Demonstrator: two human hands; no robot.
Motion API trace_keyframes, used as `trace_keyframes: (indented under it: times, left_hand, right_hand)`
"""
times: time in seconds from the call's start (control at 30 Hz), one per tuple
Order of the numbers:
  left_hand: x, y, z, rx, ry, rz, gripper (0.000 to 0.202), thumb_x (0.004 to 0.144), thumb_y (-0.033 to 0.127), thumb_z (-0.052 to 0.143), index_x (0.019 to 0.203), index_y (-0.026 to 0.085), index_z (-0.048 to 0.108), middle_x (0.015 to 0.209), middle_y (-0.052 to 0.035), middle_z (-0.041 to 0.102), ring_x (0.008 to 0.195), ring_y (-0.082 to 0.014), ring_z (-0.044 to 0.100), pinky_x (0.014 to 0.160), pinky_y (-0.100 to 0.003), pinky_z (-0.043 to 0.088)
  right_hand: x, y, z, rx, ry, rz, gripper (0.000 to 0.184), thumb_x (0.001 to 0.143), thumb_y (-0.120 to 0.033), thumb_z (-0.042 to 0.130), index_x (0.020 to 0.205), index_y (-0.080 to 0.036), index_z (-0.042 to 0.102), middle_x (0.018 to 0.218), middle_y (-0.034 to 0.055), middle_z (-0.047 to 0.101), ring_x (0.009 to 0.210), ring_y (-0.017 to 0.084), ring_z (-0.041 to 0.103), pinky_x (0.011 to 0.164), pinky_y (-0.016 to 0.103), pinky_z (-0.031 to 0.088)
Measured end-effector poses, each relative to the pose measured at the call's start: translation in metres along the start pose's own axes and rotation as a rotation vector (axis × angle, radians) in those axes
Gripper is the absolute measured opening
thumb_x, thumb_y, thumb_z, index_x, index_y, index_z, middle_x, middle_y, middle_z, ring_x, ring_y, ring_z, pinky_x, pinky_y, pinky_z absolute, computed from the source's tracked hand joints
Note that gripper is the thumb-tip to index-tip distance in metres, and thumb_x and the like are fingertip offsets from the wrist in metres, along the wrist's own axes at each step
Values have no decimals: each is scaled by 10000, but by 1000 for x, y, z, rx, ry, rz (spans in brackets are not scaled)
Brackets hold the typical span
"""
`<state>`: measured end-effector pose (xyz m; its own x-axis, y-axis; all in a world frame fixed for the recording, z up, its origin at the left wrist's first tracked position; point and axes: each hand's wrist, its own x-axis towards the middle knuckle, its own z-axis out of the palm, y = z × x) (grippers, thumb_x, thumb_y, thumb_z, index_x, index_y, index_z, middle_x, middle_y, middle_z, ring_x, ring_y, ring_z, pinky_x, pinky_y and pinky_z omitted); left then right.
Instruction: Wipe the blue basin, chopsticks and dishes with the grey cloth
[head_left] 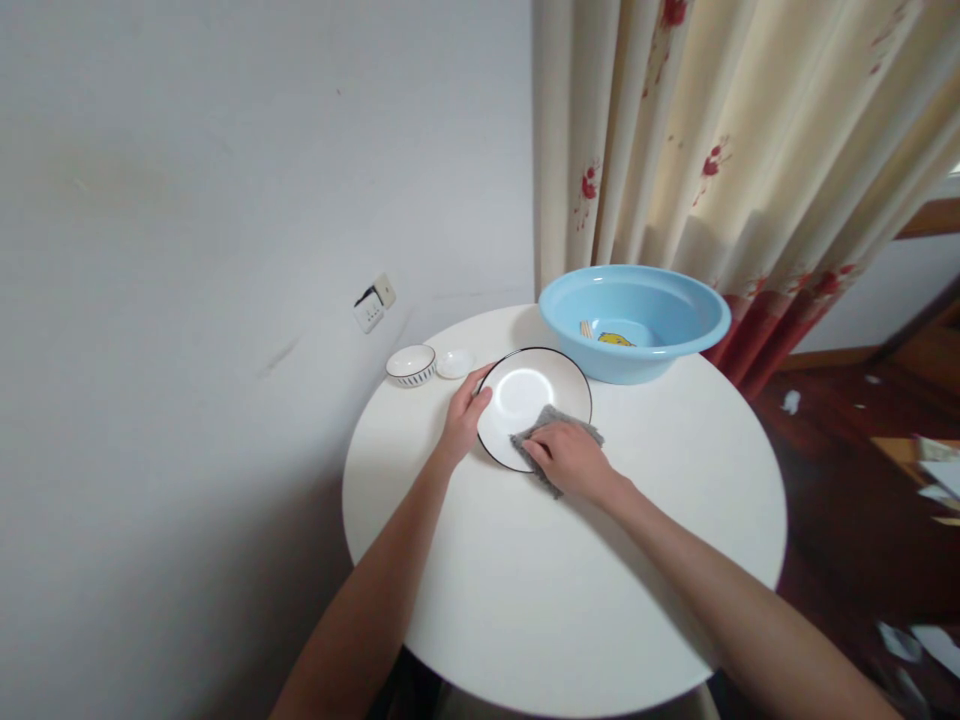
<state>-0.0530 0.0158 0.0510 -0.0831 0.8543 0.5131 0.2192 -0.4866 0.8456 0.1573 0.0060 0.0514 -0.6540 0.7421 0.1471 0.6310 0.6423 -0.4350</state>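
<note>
A pale wall fills the left side of the scene, with a cream curtain hanging at the right, patterned with red flowers and banded in deep red at the hem. Dark reddish flooring shows beyond, scattered with pale scraps too blurred to identify. In the middle stands a round white worktop, its far left edge near the wall. A light blue basin rests at its far right, in front of the curtain. Just beside the basin, on the near left, a white plate with a thin dark rim is held over the middle of the worktop; whether its underside touches the surface cannot be told. The person's left hand pinches the plate's left edge, thumb on top and fingers largely hidden at the rim. The right hand, its fingers bunched, grips a crumpled grey cloth against the plate's lower right, the cloth's corners spilling past the rim. Farther left, a white bowl with dark slanted marks stands upright near the wall, just beside a small white dish. A socket is mounted on the wall above them. Inside the basin, a small yellow figure marks the bottom.
</note>
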Motion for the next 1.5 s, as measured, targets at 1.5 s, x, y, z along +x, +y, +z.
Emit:
trace_keyframes:
  times: [1.5]
  left_hand:
    - [-5,-2,12,71,-166,53,695,920,434,571,1521,222,293,1609,-106,273,1496,-291,213,1232,-456,175]
  right_hand:
    - [0,2,8,-12,92,79,460,1032,-462,343,864,-180,665,995,85,707,1060,232,583,925,339,378]
